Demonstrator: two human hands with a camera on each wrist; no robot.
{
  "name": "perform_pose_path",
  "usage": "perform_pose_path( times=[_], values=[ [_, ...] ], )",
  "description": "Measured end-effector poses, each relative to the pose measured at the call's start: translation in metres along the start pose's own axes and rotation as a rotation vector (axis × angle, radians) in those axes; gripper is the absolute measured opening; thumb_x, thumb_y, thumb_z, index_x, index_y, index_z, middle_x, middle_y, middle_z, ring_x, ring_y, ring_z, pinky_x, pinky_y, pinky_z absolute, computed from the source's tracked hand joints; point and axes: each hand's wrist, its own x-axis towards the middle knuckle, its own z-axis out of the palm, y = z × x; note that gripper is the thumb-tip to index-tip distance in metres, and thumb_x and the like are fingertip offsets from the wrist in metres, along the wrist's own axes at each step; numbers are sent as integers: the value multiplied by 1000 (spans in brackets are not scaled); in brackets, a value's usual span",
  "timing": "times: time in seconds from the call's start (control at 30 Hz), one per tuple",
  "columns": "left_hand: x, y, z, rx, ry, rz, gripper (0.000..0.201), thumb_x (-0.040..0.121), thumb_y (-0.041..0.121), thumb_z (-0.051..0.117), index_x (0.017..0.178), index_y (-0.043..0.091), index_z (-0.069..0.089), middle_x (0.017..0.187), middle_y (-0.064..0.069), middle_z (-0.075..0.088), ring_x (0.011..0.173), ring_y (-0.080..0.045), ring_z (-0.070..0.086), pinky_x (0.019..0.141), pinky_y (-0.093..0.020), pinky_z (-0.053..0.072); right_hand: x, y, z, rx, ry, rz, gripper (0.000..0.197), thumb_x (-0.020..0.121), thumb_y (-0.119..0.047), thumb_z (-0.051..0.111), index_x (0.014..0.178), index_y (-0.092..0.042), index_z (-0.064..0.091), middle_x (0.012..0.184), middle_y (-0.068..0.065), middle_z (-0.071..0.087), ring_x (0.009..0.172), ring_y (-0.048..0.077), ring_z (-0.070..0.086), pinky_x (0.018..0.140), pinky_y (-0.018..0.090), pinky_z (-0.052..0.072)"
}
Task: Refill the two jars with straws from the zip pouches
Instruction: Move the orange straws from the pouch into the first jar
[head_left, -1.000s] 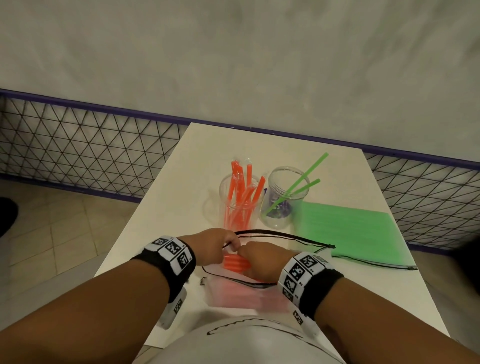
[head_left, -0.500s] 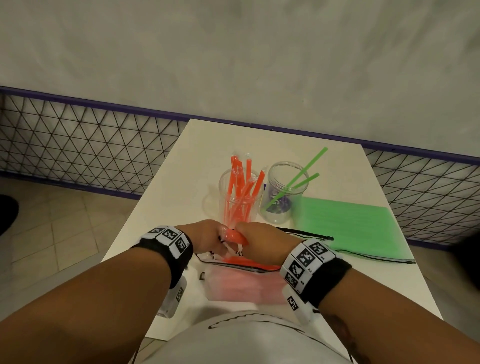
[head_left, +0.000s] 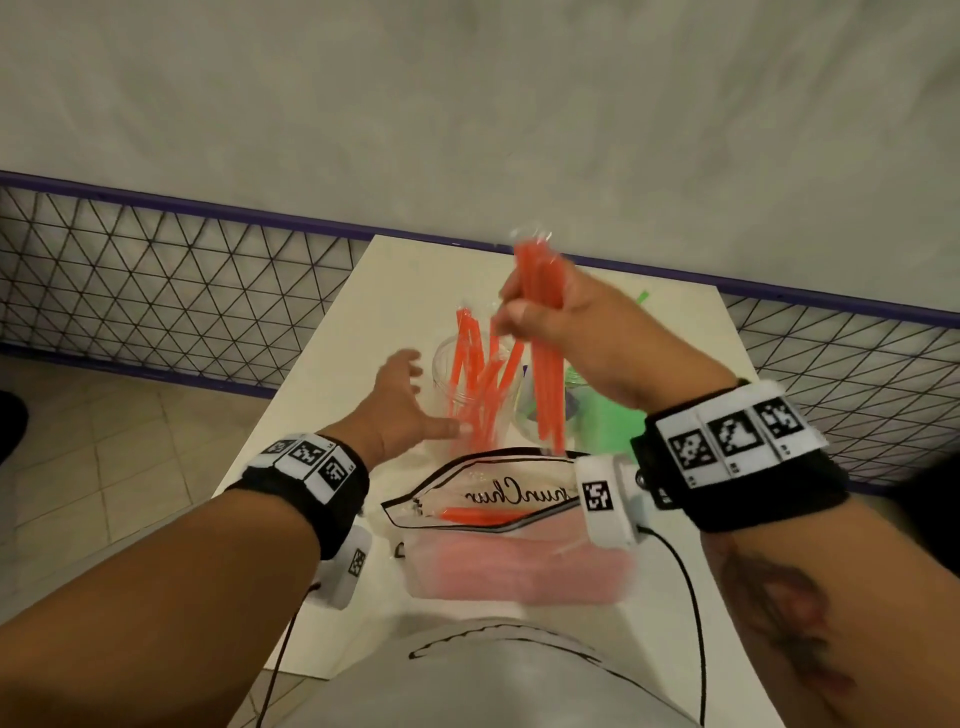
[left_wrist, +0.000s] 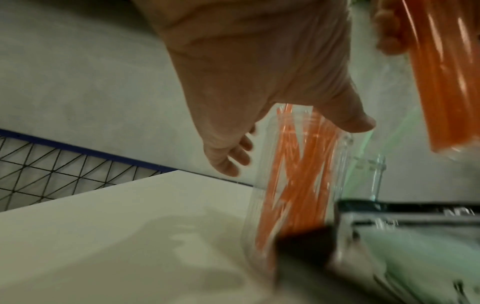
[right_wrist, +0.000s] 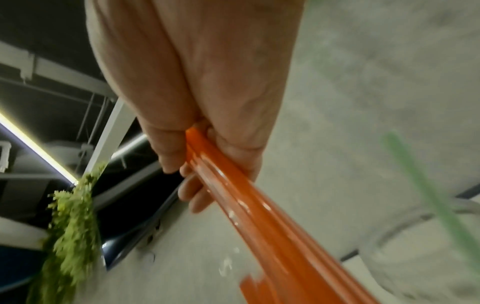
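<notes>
- Right hand (head_left: 561, 322) clenched round a bundle of orange straws (head_left: 543, 358), lifted clear of the table (head_left: 322, 374); bundle roughly upright, lower ends hanging above and between the two jars. Some straws look still wrapped in clear film at the top, blurry.
- Right wrist view: fingers (right_wrist: 192, 197) and thumb wrapped tight on the bundle, straws running out past the palm.
- Left hand (head_left: 400, 400) spread, fingers relaxed, thumb at the near side of the orange-straw jar (head_left: 467, 384); the left wrist view shows the thumb tip against the jar's threaded neck, other fingers apart from the glass on its far side. Not gripping it yet.
- Orange-straw jar stands upright on the table, already part filled with orange straws leaning crosswise.
- Green-straw jar (head_left: 535, 415) just right of it, mostly hidden behind the held bundle; a green straw (head_left: 641, 299) pokes out behind the right hand.
- Clear zip pouch (head_left: 498, 519) lies open at the near table edge, a few orange straws left inside. Green pouch (head_left: 602, 426) behind it, mostly covered by the right wrist.
- Step, by my read: transferring orange straws pouch to jar, bundle on the way in.
- Next move likely needs: left hand steadying the jar, bundle brought left over that mouth, ends lined up, then dropped in without catching the leaning straws.
- Green refill looks barely started.
</notes>
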Motion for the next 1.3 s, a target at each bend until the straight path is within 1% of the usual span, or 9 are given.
perform_pose_path(
  times=[0.1,0.3,0.4,0.6,0.83,1.03,1.13,1.2,1.3],
  values=[
    [10,17,0,-29,15,87,146,54,27,97,154,27,-10,160,-1,12,146,-17,18,112,-34,28,11,-11,-8,157,182,-74,7,95,-27,57,101,-31,57,96,-3,73,97,13,68,96,40,50],
    [27,39,7,30,-84,108,151,59,27,94,150,28,-27,164,3,6,149,-18,12,112,-30,25,40,4,14,195,367,-105,10,95,-25,56,100,-33,53,100,-2,70,98,14,66,96,43,50],
    [30,37,13,18,-80,98,148,60,26,94,152,28,-22,163,-1,14,148,-20,19,108,-27,25,47,17,30,213,451,-92,9,95,-26,54,101,-32,52,102,-2,69,99,13,65,89,36,50],
    [30,28,16,-68,-73,139,127,39,41,95,138,43,16,142,2,39,134,-19,41,109,-47,42,51,24,43,276,590,-151,10,99,-23,50,109,-22,49,102,-4,66,97,8,66,87,25,49],
    [28,34,14,7,-80,168,112,62,17,93,146,24,19,128,10,39,119,-10,42,97,-24,35,64,10,41,307,738,-234,16,100,-29,49,112,-18,49,95,-4,62,74,1,63,78,25,53],
    [24,35,12,27,-95,154,110,62,19,93,146,20,22,131,13,36,123,-8,39,96,-23,32,67,23,49,290,734,-184,23,101,-31,46,117,-13,46,103,4,63,81,7,63,71,13,49],
    [22,35,11,49,-78,158,108,61,20,93,144,19,24,128,10,40,118,-10,43,93,-24,37,61,48,56,-6,587,-135,22,97,-33,53,112,-17,55,99,-2,60,94,13,60,83,28,49],
    [23,35,11,38,-82,167,107,63,18,92,145,20,23,123,14,42,113,-5,46,89,-15,39,59,64,57,-306,499,-118,33,90,-34,62,117,-15,61,117,2,56,114,18,50,100,37,43],
    [25,34,12,9,-90,185,104,64,12,91,144,22,25,117,23,42,104,8,45,76,-4,35,53,67,53,-250,432,-143,68,87,-28,68,145,-17,36,149,3,38,139,17,33,115,34,30]
  ],
)
